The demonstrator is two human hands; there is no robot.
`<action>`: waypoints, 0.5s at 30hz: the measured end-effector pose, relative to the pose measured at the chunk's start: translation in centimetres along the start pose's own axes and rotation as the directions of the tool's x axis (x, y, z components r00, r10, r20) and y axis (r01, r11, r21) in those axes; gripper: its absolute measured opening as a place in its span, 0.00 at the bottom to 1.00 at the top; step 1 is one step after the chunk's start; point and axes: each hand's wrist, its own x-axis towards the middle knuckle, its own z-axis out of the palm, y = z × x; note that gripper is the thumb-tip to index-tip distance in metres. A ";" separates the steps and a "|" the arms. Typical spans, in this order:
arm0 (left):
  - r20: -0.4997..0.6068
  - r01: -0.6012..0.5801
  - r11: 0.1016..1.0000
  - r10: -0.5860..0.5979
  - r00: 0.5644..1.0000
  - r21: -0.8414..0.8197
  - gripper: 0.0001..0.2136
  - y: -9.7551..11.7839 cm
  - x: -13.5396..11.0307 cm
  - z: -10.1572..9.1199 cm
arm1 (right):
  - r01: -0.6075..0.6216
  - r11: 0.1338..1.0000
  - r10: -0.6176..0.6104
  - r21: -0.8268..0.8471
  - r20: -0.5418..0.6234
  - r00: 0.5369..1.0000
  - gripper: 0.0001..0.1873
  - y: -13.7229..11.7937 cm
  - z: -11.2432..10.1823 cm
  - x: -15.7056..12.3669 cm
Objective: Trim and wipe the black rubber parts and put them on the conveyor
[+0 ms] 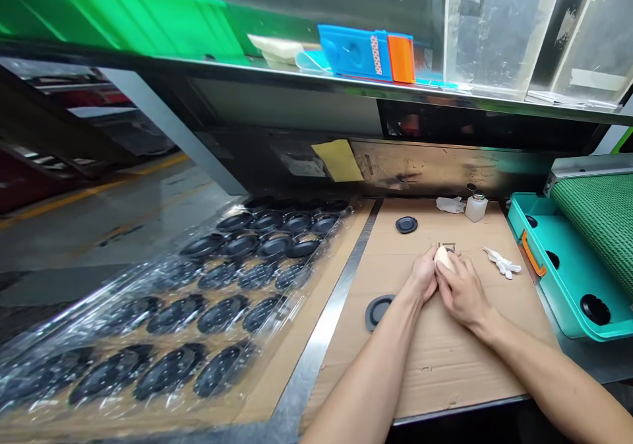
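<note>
My left hand and my right hand meet over the cardboard sheet, both closed round a small pale, rounded object that shows between the fingertips. What it is I cannot make out. A dark round disc lies on the cardboard just left of my left wrist. Another black disc lies farther back, beyond my hands.
A plastic-wrapped tray of several black discs fills the left. At the right stands a teal bin with black discs beside a green belt. A small white bottle, crumpled white bits and a yellow note lie near the back.
</note>
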 end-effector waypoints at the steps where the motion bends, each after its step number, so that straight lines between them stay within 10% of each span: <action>1: 0.011 0.008 1.000 -0.008 1.000 -0.004 0.16 0.1 0.0 -0.1 | -0.022 1.000 0.022 -0.006 -0.002 1.000 0.21 0.2 0.1 0.1; 9: 0.110 0.015 0.999 -0.011 0.994 -0.037 0.15 0.3 -0.6 0.3 | -0.230 0.943 0.247 0.239 -0.042 0.968 0.34 2.1 -1.2 0.4; 15: 0.127 -0.005 0.998 0.013 0.992 -0.063 0.12 -0.7 -0.5 0.3 | -0.294 0.896 0.228 0.332 0.222 0.948 0.26 0.8 -2.2 0.6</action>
